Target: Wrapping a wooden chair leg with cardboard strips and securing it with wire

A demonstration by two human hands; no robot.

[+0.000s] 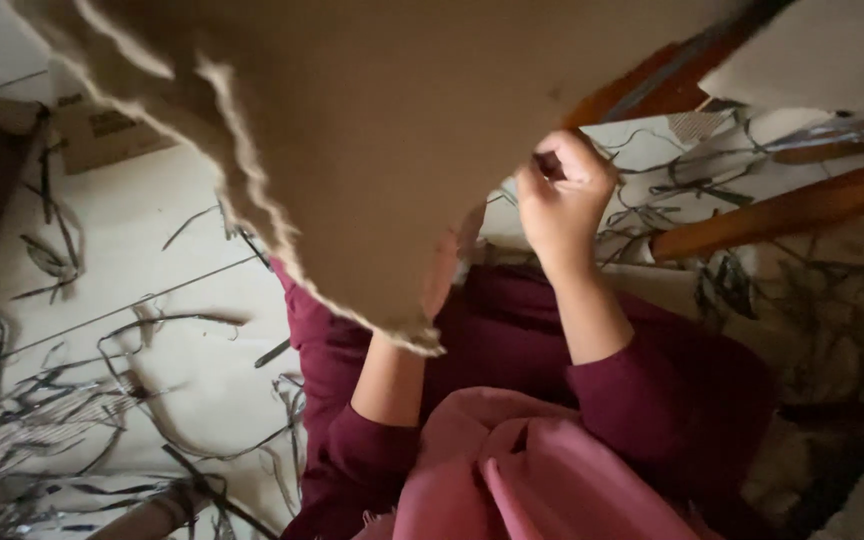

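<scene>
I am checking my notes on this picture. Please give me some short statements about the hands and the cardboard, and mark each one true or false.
1. The right hand grips the edge of the torn cardboard sheet. True.
2. The left hand is in full view. False: the cardboard hides it; only the forearm shows.
3. The sleeves are green. False: they are dark red.
4. Thin dark strips lie on the floor. True.
5. The cardboard's lower edge is ragged. True.

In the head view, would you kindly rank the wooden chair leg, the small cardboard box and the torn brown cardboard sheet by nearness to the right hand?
1. Torn brown cardboard sheet: gripped by the right hand.
2. Wooden chair leg: to its right.
3. Small cardboard box: far left, on the floor.
</scene>
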